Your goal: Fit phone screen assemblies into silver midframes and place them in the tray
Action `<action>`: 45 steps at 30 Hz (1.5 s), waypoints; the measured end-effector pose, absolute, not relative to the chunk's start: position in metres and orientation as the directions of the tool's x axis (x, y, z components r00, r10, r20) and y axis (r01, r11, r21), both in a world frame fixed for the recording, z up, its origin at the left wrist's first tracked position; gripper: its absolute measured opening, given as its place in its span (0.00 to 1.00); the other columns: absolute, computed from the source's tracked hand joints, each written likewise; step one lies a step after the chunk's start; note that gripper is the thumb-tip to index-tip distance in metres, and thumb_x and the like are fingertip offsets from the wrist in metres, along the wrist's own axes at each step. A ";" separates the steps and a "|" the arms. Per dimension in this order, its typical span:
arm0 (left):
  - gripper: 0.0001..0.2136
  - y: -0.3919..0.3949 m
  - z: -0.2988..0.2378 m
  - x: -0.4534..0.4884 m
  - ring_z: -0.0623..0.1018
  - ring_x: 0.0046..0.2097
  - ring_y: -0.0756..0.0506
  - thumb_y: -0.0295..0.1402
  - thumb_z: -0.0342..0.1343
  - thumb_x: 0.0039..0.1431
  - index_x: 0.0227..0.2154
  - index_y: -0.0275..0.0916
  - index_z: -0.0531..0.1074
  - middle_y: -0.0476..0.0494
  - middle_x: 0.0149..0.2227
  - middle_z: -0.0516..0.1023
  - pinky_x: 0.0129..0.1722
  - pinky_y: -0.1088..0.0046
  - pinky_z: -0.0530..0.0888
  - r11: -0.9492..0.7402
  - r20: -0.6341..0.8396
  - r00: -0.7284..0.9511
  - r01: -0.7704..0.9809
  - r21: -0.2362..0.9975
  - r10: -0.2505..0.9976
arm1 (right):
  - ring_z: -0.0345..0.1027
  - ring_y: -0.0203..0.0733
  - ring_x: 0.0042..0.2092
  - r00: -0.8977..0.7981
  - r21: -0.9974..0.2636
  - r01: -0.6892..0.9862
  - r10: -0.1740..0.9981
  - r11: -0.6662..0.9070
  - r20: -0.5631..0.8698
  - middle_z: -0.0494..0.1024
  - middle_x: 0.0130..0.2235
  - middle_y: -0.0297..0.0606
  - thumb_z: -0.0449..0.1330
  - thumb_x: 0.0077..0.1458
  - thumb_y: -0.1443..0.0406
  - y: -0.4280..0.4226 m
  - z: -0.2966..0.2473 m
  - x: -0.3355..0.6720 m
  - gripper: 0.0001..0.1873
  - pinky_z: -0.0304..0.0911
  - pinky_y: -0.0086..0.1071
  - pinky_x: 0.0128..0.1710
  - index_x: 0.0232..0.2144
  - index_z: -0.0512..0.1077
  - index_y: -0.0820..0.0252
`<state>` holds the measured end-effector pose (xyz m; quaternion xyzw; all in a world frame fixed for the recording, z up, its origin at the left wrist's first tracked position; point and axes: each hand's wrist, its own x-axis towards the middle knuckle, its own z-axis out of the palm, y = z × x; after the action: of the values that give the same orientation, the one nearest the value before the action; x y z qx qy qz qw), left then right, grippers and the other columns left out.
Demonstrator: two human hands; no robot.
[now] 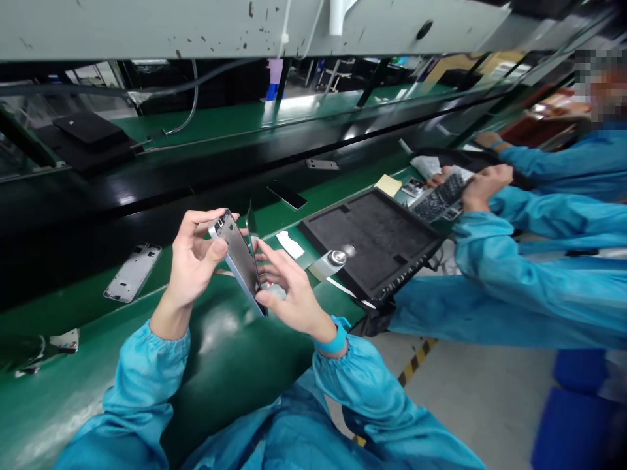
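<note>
My left hand [193,261] grips a silver-edged phone housing [238,251] by its upper end, thumb on the near side. The housing is tilted, its grey inner face turned up. Beside it a thin dark phone screen [251,225] stands at an angle, apart from the housing at the top. My right hand [291,290] has its fingers closed at this screen, and its thumb lies by the lower end of the housing. The fingers partly hide where the two pieces meet. Both hands are above the green bench mat [220,352].
Another phone housing [133,271] lies to the left, a dark phone screen [288,194] and a further housing [322,164] beyond. At right are a black foam-lined tray [369,238], a small round-topped dispenser [337,258] and a white paper scrap [290,244]. A co-worker's hands [484,186] hold a black tray-like piece.
</note>
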<state>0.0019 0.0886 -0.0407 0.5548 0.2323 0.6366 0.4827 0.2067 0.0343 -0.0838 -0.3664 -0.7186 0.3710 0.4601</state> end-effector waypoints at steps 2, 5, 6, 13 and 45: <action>0.26 0.090 -0.041 0.004 0.87 0.44 0.40 0.54 0.74 0.56 0.48 0.43 0.76 0.36 0.50 0.84 0.39 0.68 0.85 -0.412 0.447 0.041 -0.322 0.852 0.894 | 0.74 0.48 0.50 -0.298 -0.879 0.152 0.869 0.452 0.396 0.71 0.57 0.50 0.61 0.63 0.35 0.037 -0.088 0.199 0.51 0.81 0.45 0.50 0.78 0.57 0.51; 0.27 0.092 -0.041 0.003 0.86 0.43 0.41 0.55 0.75 0.53 0.46 0.42 0.77 0.38 0.46 0.84 0.40 0.68 0.84 -0.415 0.431 -0.010 -0.292 0.862 0.902 | 0.73 0.48 0.51 -0.293 -0.883 0.102 0.862 0.458 0.414 0.70 0.57 0.50 0.62 0.64 0.36 0.042 -0.093 0.193 0.51 0.80 0.44 0.50 0.78 0.56 0.52; 0.26 0.092 -0.041 0.002 0.85 0.42 0.42 0.54 0.75 0.53 0.46 0.42 0.78 0.39 0.45 0.83 0.38 0.69 0.84 -0.421 0.434 -0.018 -0.285 0.861 0.901 | 0.73 0.48 0.51 -0.296 -0.880 0.098 0.858 0.465 0.420 0.70 0.56 0.49 0.61 0.64 0.36 0.044 -0.094 0.191 0.51 0.80 0.44 0.50 0.78 0.56 0.52; 0.28 0.081 -0.042 0.016 0.86 0.55 0.36 0.52 0.73 0.58 0.55 0.45 0.74 0.35 0.56 0.83 0.54 0.59 0.83 -0.374 0.376 -0.073 -0.389 0.842 0.924 | 0.73 0.52 0.55 -0.305 -0.743 0.235 0.774 0.626 0.556 0.70 0.57 0.50 0.69 0.63 0.43 0.064 -0.113 0.176 0.39 0.73 0.53 0.61 0.69 0.73 0.54; 0.30 0.047 -0.036 0.052 0.86 0.38 0.38 0.63 0.58 0.66 0.44 0.38 0.83 0.37 0.38 0.87 0.39 0.62 0.84 0.013 0.041 0.147 -0.353 0.935 0.988 | 0.54 0.34 0.21 -0.241 -0.993 -0.099 0.966 0.067 0.089 0.59 0.18 0.28 0.53 0.61 0.28 0.053 -0.052 0.198 0.41 0.54 0.30 0.19 0.21 0.64 0.55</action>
<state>0.0517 0.0465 -0.0360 0.4422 0.3591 0.5457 0.6146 0.1980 0.0531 -0.0524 -0.3914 -0.5541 0.5599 0.4757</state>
